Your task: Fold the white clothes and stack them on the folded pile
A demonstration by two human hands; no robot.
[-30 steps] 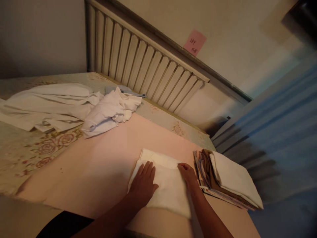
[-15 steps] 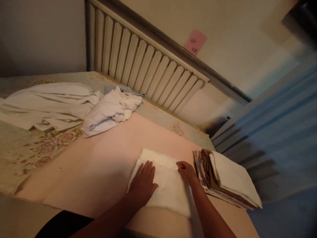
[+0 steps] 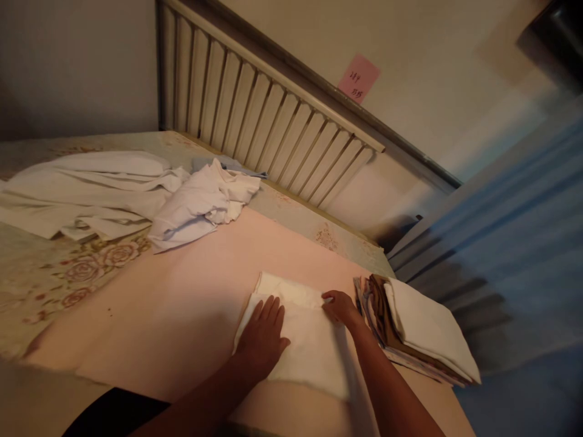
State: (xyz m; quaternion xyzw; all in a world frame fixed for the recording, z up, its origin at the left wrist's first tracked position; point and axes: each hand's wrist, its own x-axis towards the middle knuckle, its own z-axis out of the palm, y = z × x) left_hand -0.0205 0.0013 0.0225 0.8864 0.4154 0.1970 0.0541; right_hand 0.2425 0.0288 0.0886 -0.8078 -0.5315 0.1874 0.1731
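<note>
The folded white cloth (image 3: 314, 358) lies flat on the near part of the pink sheet (image 3: 191, 291), nearer its right end than its left. The left hand (image 3: 263, 340) rests palm down on the cloth, fingers almost together and thumb standing out. The right hand (image 3: 342, 308) is at the cloth's far right corner, thumb and forefinger pinching its edge; whether they hold one layer or more, I cannot tell.

At the right end of the pink sheet sits a stack of folded cloths (image 3: 430, 328), a white one on top of a brown one. A crumpled pale shirt (image 3: 195, 209) lies across the sheet's far left edge. Beyond the sheet's far side stands a radiator (image 3: 255, 112).
</note>
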